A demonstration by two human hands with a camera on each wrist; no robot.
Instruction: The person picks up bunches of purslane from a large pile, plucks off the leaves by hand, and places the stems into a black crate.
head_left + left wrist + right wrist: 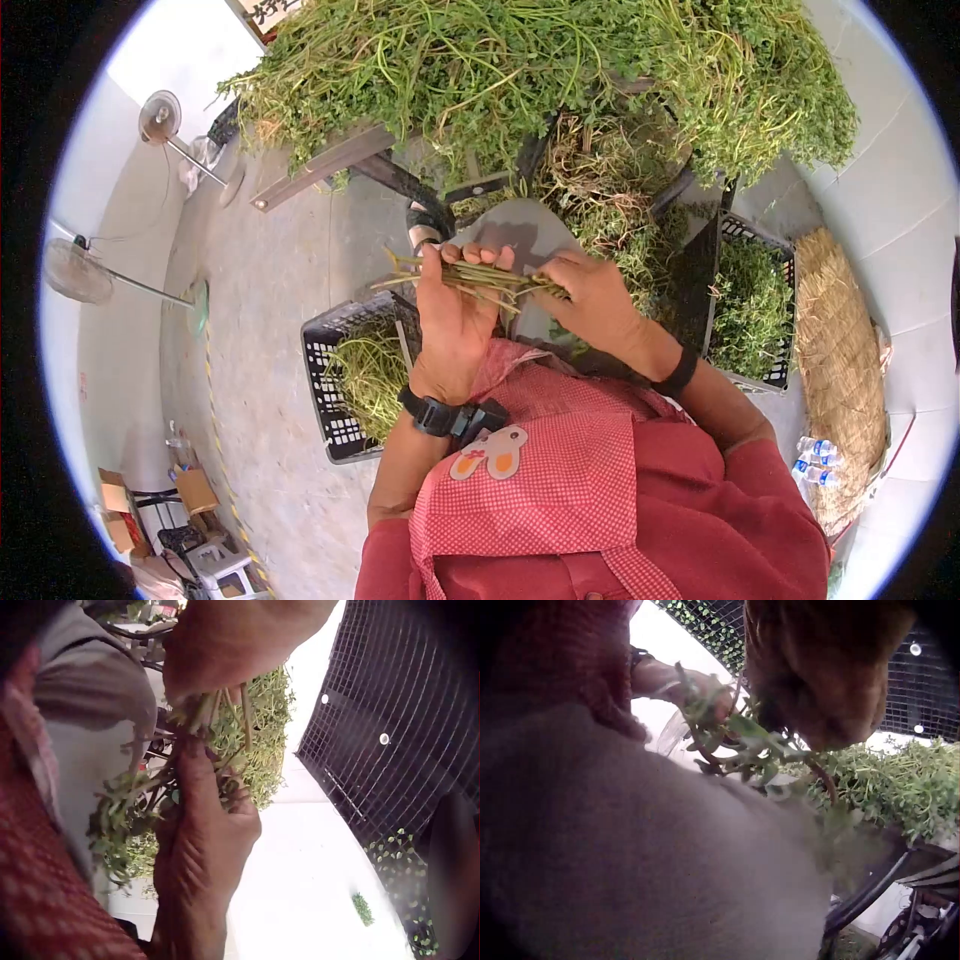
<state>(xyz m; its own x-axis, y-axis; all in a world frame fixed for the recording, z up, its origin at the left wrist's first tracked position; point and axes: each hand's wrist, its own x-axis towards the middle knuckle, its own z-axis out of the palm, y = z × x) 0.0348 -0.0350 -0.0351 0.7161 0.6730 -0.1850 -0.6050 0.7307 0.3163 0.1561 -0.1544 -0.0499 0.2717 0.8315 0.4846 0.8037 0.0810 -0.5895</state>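
A small bundle of green stems lies across the palm side of my left hand, whose fingers curl up round it. My right hand pinches the other end of the bundle between thumb and fingers. In the left wrist view, the right hand has its thumb pressed on the stems, close below the left hand. Leafy sprigs hang under the right hand in the right wrist view, above the grey cloth on the lap.
A big heap of leafy greens covers the table ahead. Black crates stand at either side, the left crate holding stems and the right crate leafy greens. More plants lie under the table. Two standing fans are at the left.
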